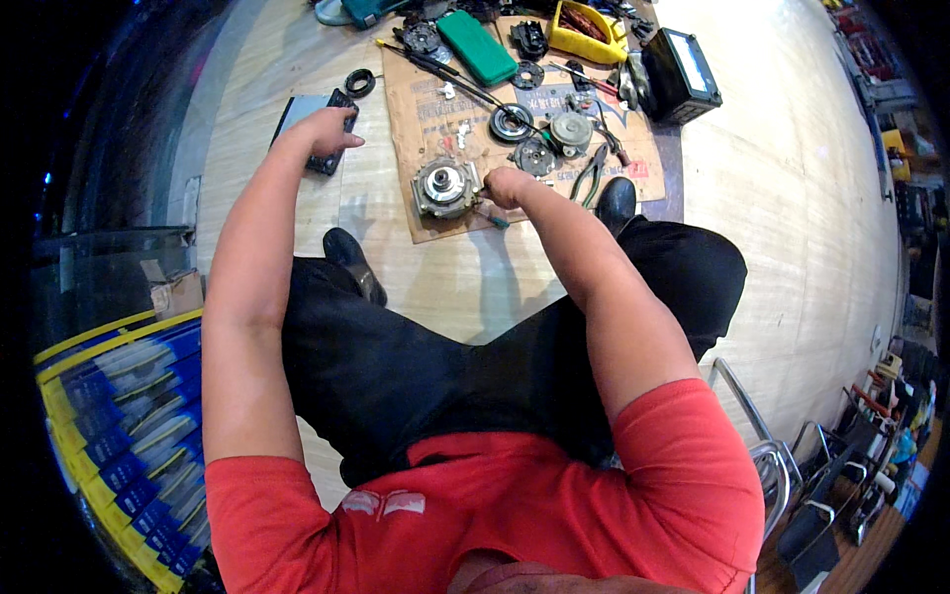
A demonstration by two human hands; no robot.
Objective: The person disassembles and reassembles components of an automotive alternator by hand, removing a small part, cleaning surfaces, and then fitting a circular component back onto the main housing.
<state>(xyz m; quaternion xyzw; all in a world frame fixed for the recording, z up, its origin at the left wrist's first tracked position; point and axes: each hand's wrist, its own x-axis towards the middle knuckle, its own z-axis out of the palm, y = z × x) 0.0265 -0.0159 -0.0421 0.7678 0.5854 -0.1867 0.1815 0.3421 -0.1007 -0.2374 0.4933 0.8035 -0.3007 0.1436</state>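
Note:
My left hand (332,131) reaches over a flat grey panel with a black edge (300,111) on the floor. Its thumb stands apart from the fingers, and nothing shows in its grasp. At the right side of a round metal compressor-like part (445,186) is my right hand (508,186), fingers curled closed. What they pinch is hidden. A small green connector (498,222) lies just below that hand. The metal part sits on a printed cardboard sheet (401,94), its shaft hub facing up.
On the cardboard lie pliers (586,178), a black ring (512,123), a round metal cover (571,133) and a green case (477,48). Beyond are a yellow bin (587,34) and a black battery (683,75). Another black ring (359,82) is near my left hand.

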